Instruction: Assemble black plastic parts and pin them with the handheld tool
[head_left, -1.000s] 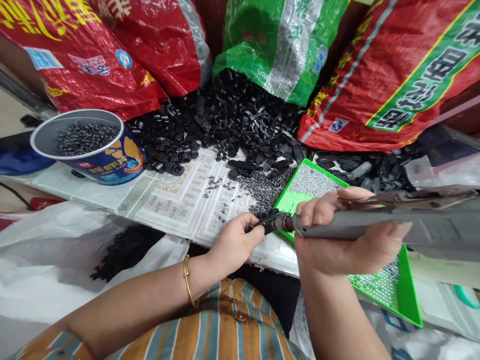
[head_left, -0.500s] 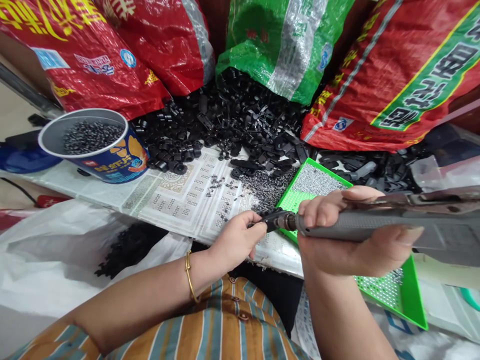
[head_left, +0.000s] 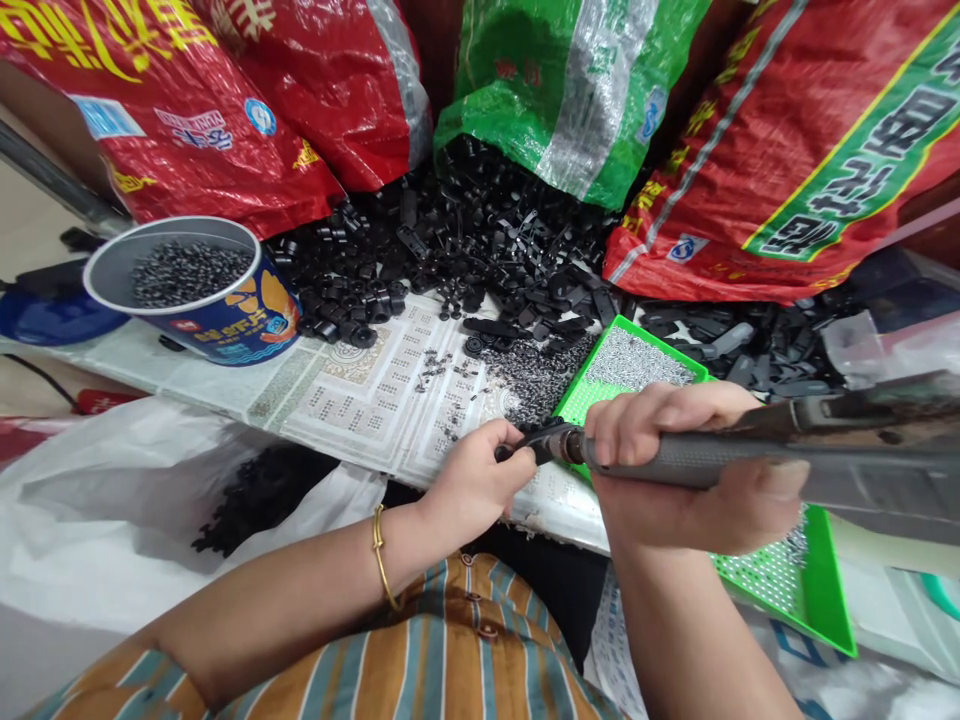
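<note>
My left hand (head_left: 484, 475) pinches a small black plastic part (head_left: 534, 440) above the front edge of the table. Wrapped around a grey electric screwdriver (head_left: 690, 457) is my right hand (head_left: 682, 470), its thumb along the near side. The tool lies almost level, and its tip meets the black part between the two hands. Fingers cover much of the part, so its full shape is hidden. Beneath the tool and right hand sits a green perforated tray (head_left: 585, 400) holding many tiny silvery screws (head_left: 634, 358).
A blue tub (head_left: 247, 320) of tiny dark pieces stands at the left. Black plastic parts (head_left: 480, 235) are heaped along the back. Behind them stand red bags (head_left: 300, 100), a green bag (head_left: 570, 100) and another red bag (head_left: 750, 180). A white sack (head_left: 97, 500) hangs at lower left.
My right hand and the screwdriver have shifted slightly left, toward my left hand. The left hand keeps its pinch on the black part, almost unmoved.
</note>
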